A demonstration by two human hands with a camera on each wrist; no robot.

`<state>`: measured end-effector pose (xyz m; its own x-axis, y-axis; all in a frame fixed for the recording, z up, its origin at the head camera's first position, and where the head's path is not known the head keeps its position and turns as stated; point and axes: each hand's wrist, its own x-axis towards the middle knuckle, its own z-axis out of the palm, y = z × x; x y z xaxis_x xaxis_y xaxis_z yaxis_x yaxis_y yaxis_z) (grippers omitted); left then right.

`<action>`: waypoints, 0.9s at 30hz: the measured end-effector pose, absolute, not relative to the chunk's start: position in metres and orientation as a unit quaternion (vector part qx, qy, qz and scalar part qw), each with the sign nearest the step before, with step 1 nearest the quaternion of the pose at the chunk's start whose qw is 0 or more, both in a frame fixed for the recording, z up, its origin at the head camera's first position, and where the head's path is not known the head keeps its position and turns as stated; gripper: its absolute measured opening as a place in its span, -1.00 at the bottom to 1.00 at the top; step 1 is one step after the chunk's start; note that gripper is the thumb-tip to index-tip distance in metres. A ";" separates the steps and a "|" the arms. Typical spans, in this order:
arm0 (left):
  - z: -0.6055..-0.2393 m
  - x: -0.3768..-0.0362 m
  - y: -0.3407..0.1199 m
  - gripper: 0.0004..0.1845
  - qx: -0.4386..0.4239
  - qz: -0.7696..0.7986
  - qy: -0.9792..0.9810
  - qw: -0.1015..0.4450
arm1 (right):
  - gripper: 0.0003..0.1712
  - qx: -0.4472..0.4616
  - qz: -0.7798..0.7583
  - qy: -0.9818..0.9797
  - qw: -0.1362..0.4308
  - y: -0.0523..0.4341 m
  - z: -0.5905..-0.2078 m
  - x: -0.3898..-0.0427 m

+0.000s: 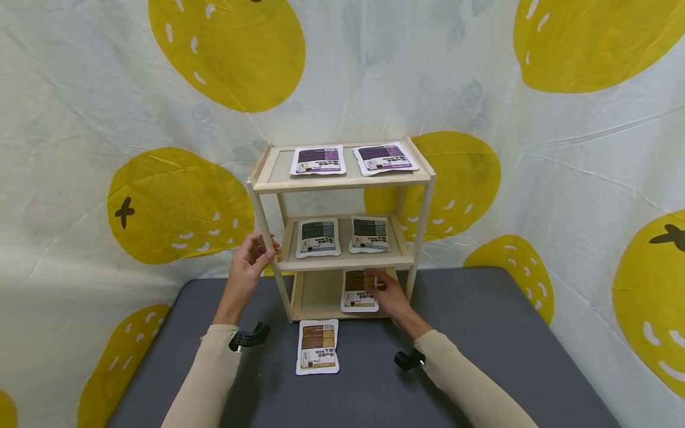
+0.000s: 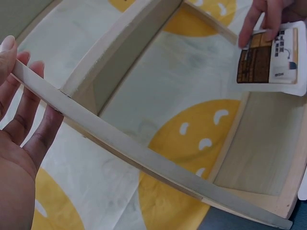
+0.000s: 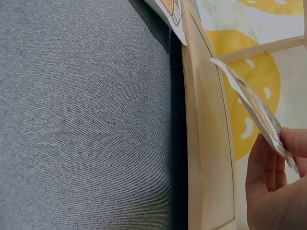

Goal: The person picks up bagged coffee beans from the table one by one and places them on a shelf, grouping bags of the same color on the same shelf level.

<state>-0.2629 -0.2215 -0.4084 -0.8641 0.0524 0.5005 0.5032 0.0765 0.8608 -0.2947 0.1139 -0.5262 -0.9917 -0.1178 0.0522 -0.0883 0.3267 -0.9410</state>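
A three-tier wooden shelf (image 1: 342, 181) stands on a grey table (image 1: 481, 333). My left hand (image 1: 255, 257) holds the shelf's front left post (image 2: 144, 153), thumb on one side and fingers (image 2: 29, 110) behind it. My right hand (image 1: 387, 294) pinches a brown packet (image 1: 357, 292) at the right of the bottom tier; in the right wrist view this packet (image 3: 254, 110) hangs tilted above the bottom board (image 3: 208, 143). A second brown packet (image 1: 318, 346) lies flat on the table in front of the shelf.
Two purple packets (image 1: 318, 160) (image 1: 384, 158) lie on the top tier and two dark grey ones (image 1: 318, 238) (image 1: 369, 233) on the middle tier. A white cloth with yellow fruit shapes (image 1: 176, 208) hangs close behind and beside the shelf.
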 end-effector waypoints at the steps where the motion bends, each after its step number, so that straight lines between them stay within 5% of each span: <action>1: -0.408 -0.263 -0.221 -0.69 -0.195 -0.651 -0.713 0.174 | -0.47 -0.058 -0.577 0.815 0.012 0.114 -0.527 -0.295; 27: -0.410 -0.263 -0.221 -0.68 -0.201 -0.634 -0.722 0.189 | -0.43 0.000 -0.572 0.821 0.001 0.114 -0.528 -0.300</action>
